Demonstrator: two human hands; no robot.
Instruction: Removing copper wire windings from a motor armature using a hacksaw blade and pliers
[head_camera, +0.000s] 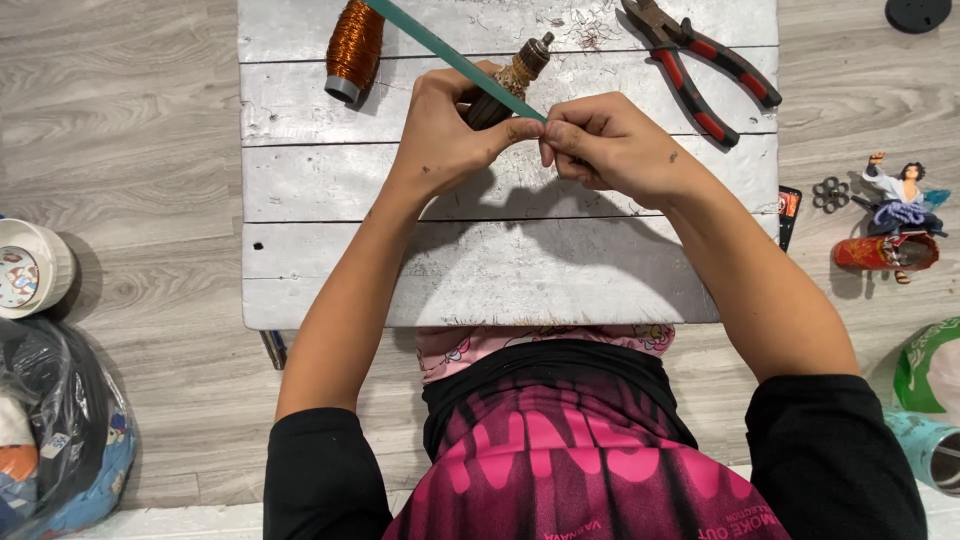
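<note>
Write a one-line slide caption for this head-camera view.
Left hand grips a motor rotor, right hand pinches a green strip; wire spool, pliers on board.

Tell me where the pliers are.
In the head view, the red-and-black-handled pliers lie on the white wooden board's upper right corner, just beyond the right hand.

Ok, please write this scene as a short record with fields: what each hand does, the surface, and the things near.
left hand: wraps around a motor rotor with copper windings
right hand: pinches the end of a green strip, fingertips meeting the left
surface: white wooden board on grey floor
on board: copper wire spool, red-handled pliers
on floor, right: small figurine
</note>
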